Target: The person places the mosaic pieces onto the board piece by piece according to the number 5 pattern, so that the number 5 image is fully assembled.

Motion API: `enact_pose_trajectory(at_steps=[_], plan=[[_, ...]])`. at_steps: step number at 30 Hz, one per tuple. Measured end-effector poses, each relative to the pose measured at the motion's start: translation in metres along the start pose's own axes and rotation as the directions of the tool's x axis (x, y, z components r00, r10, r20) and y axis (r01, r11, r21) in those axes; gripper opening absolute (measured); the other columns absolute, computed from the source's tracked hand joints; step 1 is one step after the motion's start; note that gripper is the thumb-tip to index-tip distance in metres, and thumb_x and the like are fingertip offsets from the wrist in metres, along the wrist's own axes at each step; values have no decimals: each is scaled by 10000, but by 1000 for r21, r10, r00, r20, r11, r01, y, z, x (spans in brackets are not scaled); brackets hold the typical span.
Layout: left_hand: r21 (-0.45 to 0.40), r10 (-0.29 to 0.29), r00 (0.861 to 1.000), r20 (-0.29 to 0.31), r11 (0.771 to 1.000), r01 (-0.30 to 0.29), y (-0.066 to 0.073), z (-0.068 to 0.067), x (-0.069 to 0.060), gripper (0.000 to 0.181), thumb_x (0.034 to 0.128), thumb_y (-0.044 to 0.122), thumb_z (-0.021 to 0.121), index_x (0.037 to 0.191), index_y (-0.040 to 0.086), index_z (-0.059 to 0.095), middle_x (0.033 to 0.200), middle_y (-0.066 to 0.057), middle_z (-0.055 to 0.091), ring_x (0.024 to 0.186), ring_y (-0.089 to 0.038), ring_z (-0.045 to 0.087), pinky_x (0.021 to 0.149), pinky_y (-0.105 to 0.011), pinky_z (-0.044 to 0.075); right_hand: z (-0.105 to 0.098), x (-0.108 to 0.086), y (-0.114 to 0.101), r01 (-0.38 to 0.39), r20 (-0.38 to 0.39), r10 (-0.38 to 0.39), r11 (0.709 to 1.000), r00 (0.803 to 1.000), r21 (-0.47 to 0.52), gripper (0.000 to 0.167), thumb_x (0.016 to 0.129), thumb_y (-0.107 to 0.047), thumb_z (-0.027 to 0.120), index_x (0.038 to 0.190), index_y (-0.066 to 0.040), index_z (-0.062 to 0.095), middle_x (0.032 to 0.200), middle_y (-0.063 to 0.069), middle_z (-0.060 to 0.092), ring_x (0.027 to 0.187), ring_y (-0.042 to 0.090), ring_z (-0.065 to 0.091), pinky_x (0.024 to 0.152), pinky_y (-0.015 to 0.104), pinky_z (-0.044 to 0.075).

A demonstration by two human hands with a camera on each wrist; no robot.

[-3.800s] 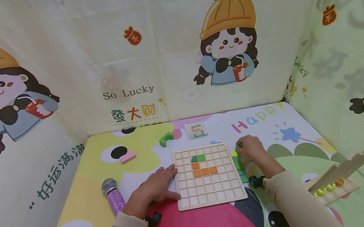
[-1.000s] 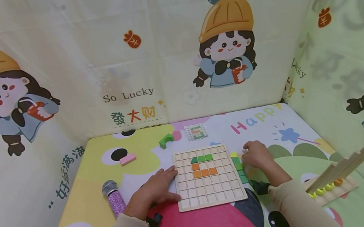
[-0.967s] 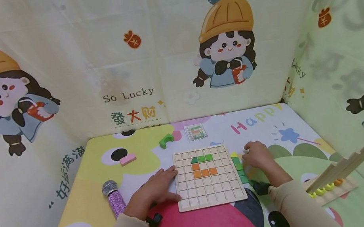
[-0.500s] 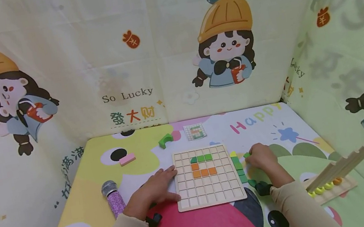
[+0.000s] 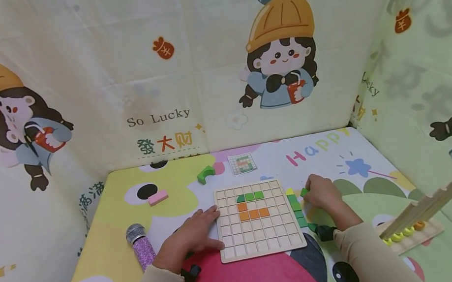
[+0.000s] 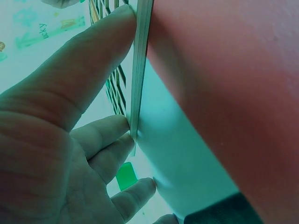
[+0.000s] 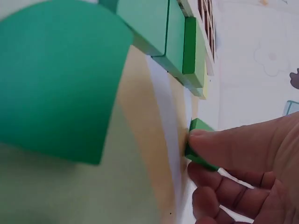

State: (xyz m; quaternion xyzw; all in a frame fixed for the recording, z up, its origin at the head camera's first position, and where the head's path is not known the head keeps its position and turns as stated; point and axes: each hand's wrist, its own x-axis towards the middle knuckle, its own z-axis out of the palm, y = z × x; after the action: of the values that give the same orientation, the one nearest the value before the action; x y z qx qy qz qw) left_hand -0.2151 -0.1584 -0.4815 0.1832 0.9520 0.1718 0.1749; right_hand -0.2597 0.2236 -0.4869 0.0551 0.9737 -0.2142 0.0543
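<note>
A wooden grid board [image 5: 261,237] lies mid-table with green pieces [image 5: 254,196] in one row and orange pieces [image 5: 253,214] below them. My left hand [image 5: 190,234] rests at its left side, fingers spread; the left wrist view shows the thumb and fingertips touching the board's edge [image 6: 140,70]. To the right of the board, my right hand [image 5: 324,193] pinches a small green block [image 7: 198,144] between thumb and fingers, low by the table. Beside the board's right edge stands a row of green blocks [image 5: 297,209] with a yellow one at its far end.
A patterned card [image 5: 242,163] and a green arch block [image 5: 205,174] lie beyond the board. At the left are a pink block [image 5: 157,198] and a glittery microphone [image 5: 143,249]. A slotted wooden stand [image 5: 434,203] with yellow and orange beads is at the right.
Since the earliest frame, a second green square has appeared in the board's upper row. My right hand has moved slightly right and now shows a different green block. The left hand stays in place.
</note>
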Motion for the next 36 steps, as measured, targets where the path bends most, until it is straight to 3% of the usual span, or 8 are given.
enact_pose_trajectory(at_steps=[7, 12, 18, 23, 36], plan=[[17, 11, 1000, 2, 1000, -11, -3, 3, 2, 940, 791, 423, 887, 1573, 132, 455, 1676, -52, 370, 1531, -450, 301, 1222, -597, 316, 3, 6, -6, 31, -29, -31, 999, 999, 24, 194, 922, -118, 666, 1077, -3, 656, 1004, 175, 685, 868, 324, 610, 735, 458, 545], [16, 15, 1000, 2, 1000, -15, -5, 4, 3, 937, 795, 430, 884, 1573, 133, 454, 1676, -50, 369, 1532, -452, 300, 1222, -597, 315, 5, 12, -14, 86, -39, -82, 990, 996, 112, 191, 954, -104, 634, 1110, 3, 658, 1050, 179, 687, 918, 329, 597, 815, 486, 542], [25, 4, 1000, 9, 1000, -4, -4, 4, 3, 946, 793, 444, 883, 1580, 151, 447, 1681, -35, 362, 1540, -439, 293, 1219, -593, 324, 6, 18, -30, 162, 17, -170, 961, 985, 224, 184, 992, -73, 610, 1149, 14, 650, 1113, 194, 669, 985, 332, 609, 863, 486, 544], [20, 4, 1000, 7, 1000, -4, -4, 3, 3, 941, 791, 436, 885, 1574, 144, 452, 1676, -43, 368, 1538, -440, 294, 1213, -600, 329, 9, 20, -43, 175, 62, -199, 945, 978, 277, 170, 999, -64, 600, 1144, 10, 648, 1107, 178, 654, 972, 312, 590, 829, 443, 539], [4, 6, 1000, 9, 1000, -7, -1, 1, 1, 937, 791, 415, 893, 1568, 124, 458, 1674, -59, 369, 1535, -449, 293, 1212, -601, 332, 22, 27, -66, 202, 118, -236, 948, 965, 245, 91, 987, -74, 632, 1056, -37, 677, 1064, 117, 674, 938, 269, 575, 834, 419, 519]])
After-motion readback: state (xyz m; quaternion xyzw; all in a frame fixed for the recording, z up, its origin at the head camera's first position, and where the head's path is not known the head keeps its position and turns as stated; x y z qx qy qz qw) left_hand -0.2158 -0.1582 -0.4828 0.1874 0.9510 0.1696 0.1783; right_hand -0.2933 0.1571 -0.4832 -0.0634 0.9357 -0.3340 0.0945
